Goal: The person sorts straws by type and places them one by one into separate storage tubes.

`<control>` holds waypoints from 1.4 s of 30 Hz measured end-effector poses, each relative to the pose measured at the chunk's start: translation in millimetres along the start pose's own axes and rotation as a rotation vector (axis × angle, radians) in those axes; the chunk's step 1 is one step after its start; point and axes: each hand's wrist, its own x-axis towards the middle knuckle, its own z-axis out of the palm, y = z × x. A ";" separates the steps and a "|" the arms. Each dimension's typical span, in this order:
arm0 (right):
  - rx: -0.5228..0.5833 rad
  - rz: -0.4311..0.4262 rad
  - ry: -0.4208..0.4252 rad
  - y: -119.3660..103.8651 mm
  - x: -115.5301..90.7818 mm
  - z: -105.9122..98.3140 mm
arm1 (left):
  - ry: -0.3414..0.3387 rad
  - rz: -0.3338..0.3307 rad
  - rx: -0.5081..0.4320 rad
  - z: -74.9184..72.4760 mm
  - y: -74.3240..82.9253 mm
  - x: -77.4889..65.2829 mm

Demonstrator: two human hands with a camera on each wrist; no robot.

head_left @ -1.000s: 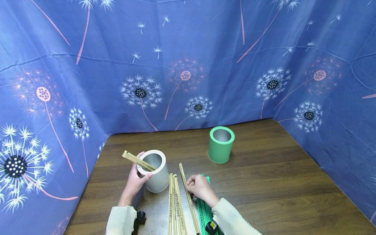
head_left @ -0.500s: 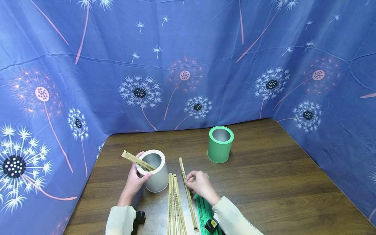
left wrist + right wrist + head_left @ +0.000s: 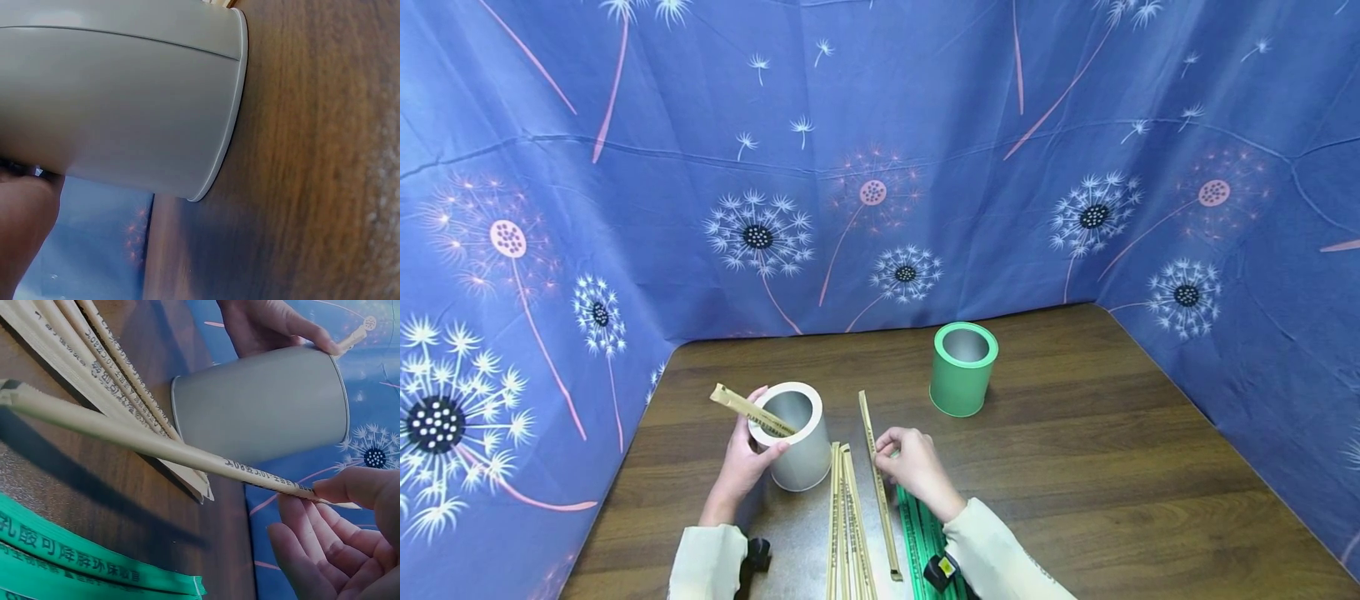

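My left hand (image 3: 741, 471) grips the rim of a pale grey can (image 3: 803, 471), which stands on the table. One tan paper-wrapped straw (image 3: 741, 405) leans inside it, its upper end poking out over the left hand. My right hand (image 3: 916, 471) pinches another tan wrapped straw (image 3: 144, 440) between thumb and fingers. In the right wrist view this straw slants above the table, casting a shadow below. Several tan wrapped straws (image 3: 853, 525) lie beside the can. Right of them, partly under the right forearm, lies a bundle of green wrapped straws (image 3: 914, 529).
A green can (image 3: 962, 387) stands upright further back, right of the middle. Blue dandelion-print cloth (image 3: 880, 225) hangs around the wooden table (image 3: 1112, 450) at the back and sides.
My right hand has moved slightly up and away from me with the pinched straw, whose near end now shows in full. The left hand keeps its grip on the grey can.
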 end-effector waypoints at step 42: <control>-0.045 -0.113 0.143 -25.5 14.1 -17.7 | -0.005 0.013 -0.028 1.6 2.2 -0.8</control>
